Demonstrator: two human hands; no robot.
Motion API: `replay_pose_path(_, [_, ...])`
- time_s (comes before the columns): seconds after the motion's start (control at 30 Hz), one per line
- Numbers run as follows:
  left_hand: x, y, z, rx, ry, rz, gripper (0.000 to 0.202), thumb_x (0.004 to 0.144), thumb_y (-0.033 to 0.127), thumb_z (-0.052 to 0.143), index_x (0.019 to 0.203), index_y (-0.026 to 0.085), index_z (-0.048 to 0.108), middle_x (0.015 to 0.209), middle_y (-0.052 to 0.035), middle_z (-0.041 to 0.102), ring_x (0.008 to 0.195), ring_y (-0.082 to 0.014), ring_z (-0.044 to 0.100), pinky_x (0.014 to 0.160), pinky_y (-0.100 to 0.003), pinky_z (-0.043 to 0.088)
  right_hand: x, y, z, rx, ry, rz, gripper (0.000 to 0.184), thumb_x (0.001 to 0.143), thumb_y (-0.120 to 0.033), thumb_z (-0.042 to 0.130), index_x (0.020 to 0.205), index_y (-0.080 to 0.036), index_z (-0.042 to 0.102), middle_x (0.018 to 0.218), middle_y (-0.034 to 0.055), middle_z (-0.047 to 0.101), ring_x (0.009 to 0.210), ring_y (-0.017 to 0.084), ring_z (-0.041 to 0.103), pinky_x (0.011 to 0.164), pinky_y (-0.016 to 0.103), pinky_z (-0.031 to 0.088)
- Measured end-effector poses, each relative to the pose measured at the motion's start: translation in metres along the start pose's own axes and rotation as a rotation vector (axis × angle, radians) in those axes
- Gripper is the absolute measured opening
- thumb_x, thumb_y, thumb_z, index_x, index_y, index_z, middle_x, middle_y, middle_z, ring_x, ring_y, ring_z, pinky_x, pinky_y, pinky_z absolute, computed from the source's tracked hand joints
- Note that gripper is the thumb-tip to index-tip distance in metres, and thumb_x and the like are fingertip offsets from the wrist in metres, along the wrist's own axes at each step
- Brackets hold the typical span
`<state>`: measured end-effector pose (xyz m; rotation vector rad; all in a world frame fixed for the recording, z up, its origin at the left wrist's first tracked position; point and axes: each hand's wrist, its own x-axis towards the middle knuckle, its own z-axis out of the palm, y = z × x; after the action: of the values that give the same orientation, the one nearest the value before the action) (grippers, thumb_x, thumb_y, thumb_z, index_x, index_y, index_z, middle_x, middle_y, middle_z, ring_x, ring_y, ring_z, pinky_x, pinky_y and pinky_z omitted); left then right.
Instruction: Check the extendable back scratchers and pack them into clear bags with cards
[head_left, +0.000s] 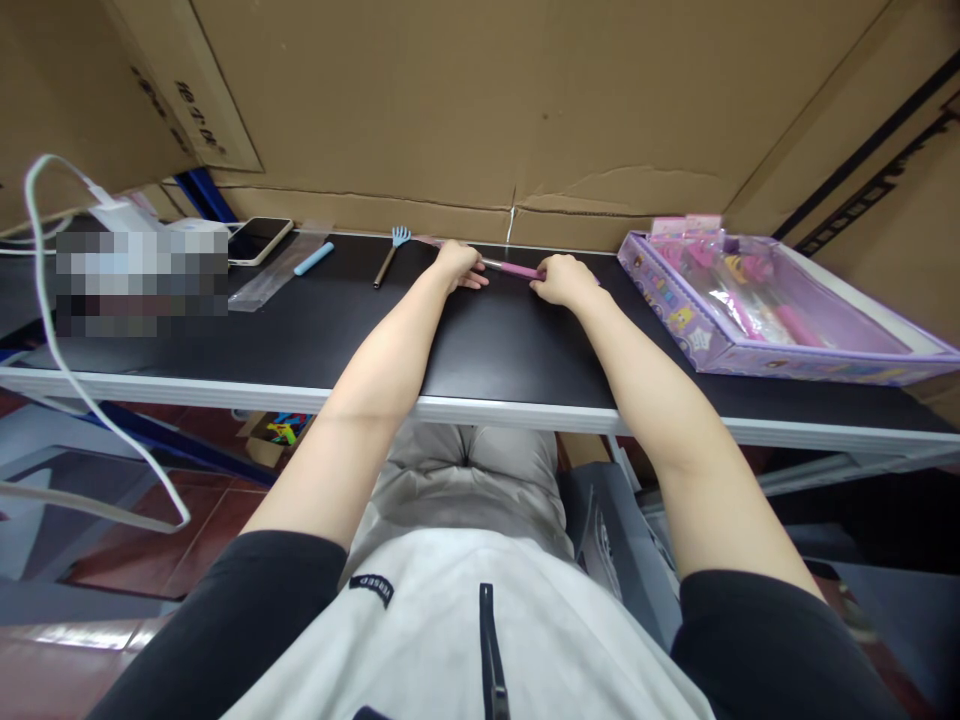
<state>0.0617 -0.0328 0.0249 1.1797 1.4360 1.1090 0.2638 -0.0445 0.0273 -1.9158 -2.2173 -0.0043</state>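
Note:
Both my hands rest at the far side of a black table (495,350). My left hand (459,264) and my right hand (562,279) each pinch one end of a thin pink stick-like item (514,268), which lies between them on the tabletop. Their fingers are curled closed on it. Left of my left hand lies a small tool (391,254) with a blue fork-shaped head and a brown handle.
A purple toy box (757,310) with packaged items stands at the right. A light blue stick (313,258) and a clear plastic sleeve (274,272) lie at the left, beside a phone (259,239) and a white cable (52,320). Cardboard (487,110) walls the back.

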Motion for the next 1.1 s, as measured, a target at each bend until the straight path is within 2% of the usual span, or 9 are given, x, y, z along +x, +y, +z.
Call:
replay_pose_path(0.07, [-0.001, 0.000, -0.001, 0.005, -0.002, 0.001, 0.023, 0.090, 0.002, 0.060, 0.104, 0.019, 0.068, 0.081, -0.0040, 0.069, 0.090, -0.0242, 0.084, 0.094, -0.036, 0.065, 0.001, 0.002, 0.001, 0.018, 0.008, -0.009, 0.038, 0.098, -0.030, 0.076, 0.133, -0.017, 0.082, 0.138, 0.0205, 0.077, 0.134, 0.040, 0.071, 0.117, 0.059, 0.057])
replay_pose_path(0.23, [-0.002, -0.001, -0.002, -0.024, 0.022, -0.003, 0.028, 0.089, -0.002, 0.054, 0.102, 0.018, 0.068, 0.076, -0.0039, 0.067, 0.089, -0.0255, 0.084, 0.097, -0.040, 0.066, -0.004, -0.003, -0.002, 0.020, 0.029, -0.062, 0.043, 0.100, -0.028, 0.070, 0.139, -0.015, 0.081, 0.146, 0.0209, 0.074, 0.138, 0.041, 0.069, 0.122, 0.056, 0.055])
replay_pose_path(0.33, [0.001, -0.002, -0.003, 0.003, 0.031, 0.000, 0.029, 0.088, -0.001, 0.056, 0.107, 0.018, 0.068, 0.080, -0.0058, 0.072, 0.093, -0.0255, 0.085, 0.093, -0.036, 0.067, -0.004, -0.004, -0.001, -0.001, 0.047, -0.082, 0.049, 0.099, -0.026, 0.068, 0.145, -0.013, 0.078, 0.150, 0.0209, 0.072, 0.141, 0.041, 0.068, 0.123, 0.056, 0.054])
replay_pose_path(0.53, [0.002, -0.002, -0.003, 0.011, 0.037, 0.010, 0.022, 0.084, 0.003, 0.066, 0.098, 0.019, 0.068, 0.094, -0.0087, 0.079, 0.094, -0.0255, 0.086, 0.092, -0.035, 0.067, 0.001, 0.003, 0.001, 0.042, 0.006, -0.089, 0.050, 0.100, -0.040, 0.074, 0.145, -0.017, 0.078, 0.142, 0.0199, 0.077, 0.138, 0.039, 0.069, 0.119, 0.054, 0.056])
replay_pose_path(0.6, [0.000, -0.001, -0.004, 0.007, 0.030, 0.005, 0.021, 0.085, 0.001, 0.062, 0.095, 0.019, 0.066, 0.091, -0.0078, 0.078, 0.095, -0.0245, 0.086, 0.091, -0.033, 0.066, 0.002, 0.004, 0.001, 0.051, -0.012, -0.090, 0.052, 0.101, -0.045, 0.075, 0.145, -0.018, 0.078, 0.142, 0.0202, 0.076, 0.140, 0.041, 0.068, 0.121, 0.058, 0.053])
replay_pose_path(0.67, [-0.002, 0.000, -0.005, -0.006, 0.024, 0.008, 0.023, 0.085, 0.000, 0.059, 0.095, 0.019, 0.066, 0.090, -0.0079, 0.078, 0.097, -0.0242, 0.085, 0.090, -0.033, 0.066, 0.002, 0.005, 0.002, 0.055, -0.004, -0.101, 0.057, 0.100, -0.047, 0.077, 0.150, -0.019, 0.076, 0.145, 0.0212, 0.074, 0.147, 0.044, 0.062, 0.125, 0.067, 0.047])
replay_pose_path(0.77, [-0.002, 0.000, -0.005, -0.009, 0.018, 0.005, 0.023, 0.086, 0.001, 0.058, 0.098, 0.019, 0.066, 0.098, -0.0099, 0.081, 0.098, -0.0234, 0.085, 0.086, -0.030, 0.065, 0.004, 0.008, 0.005, 0.086, 0.002, -0.133, 0.067, 0.097, -0.049, 0.081, 0.158, -0.023, 0.070, 0.154, 0.0204, 0.070, 0.156, 0.048, 0.053, 0.128, 0.077, 0.038])
replay_pose_path(0.93, [0.002, -0.001, -0.005, -0.024, 0.018, -0.006, 0.021, 0.088, 0.003, 0.058, 0.099, 0.019, 0.066, 0.104, -0.0108, 0.083, 0.094, -0.0219, 0.085, 0.084, -0.029, 0.064, 0.006, 0.010, 0.011, 0.168, -0.038, -0.185, 0.067, 0.097, -0.041, 0.079, 0.162, -0.027, 0.067, 0.161, 0.0149, 0.067, 0.153, 0.040, 0.059, 0.129, 0.064, 0.046])
replay_pose_path(1.1, [0.003, -0.001, -0.004, -0.029, 0.028, -0.004, 0.015, 0.093, 0.006, 0.058, 0.090, 0.021, 0.060, 0.105, -0.0101, 0.084, 0.096, -0.0207, 0.085, 0.079, -0.024, 0.062, 0.004, 0.002, 0.008, 0.174, -0.030, -0.187, 0.071, 0.096, -0.024, 0.074, 0.166, -0.017, 0.062, 0.163, 0.0184, 0.064, 0.152, 0.037, 0.062, 0.129, 0.057, 0.047])
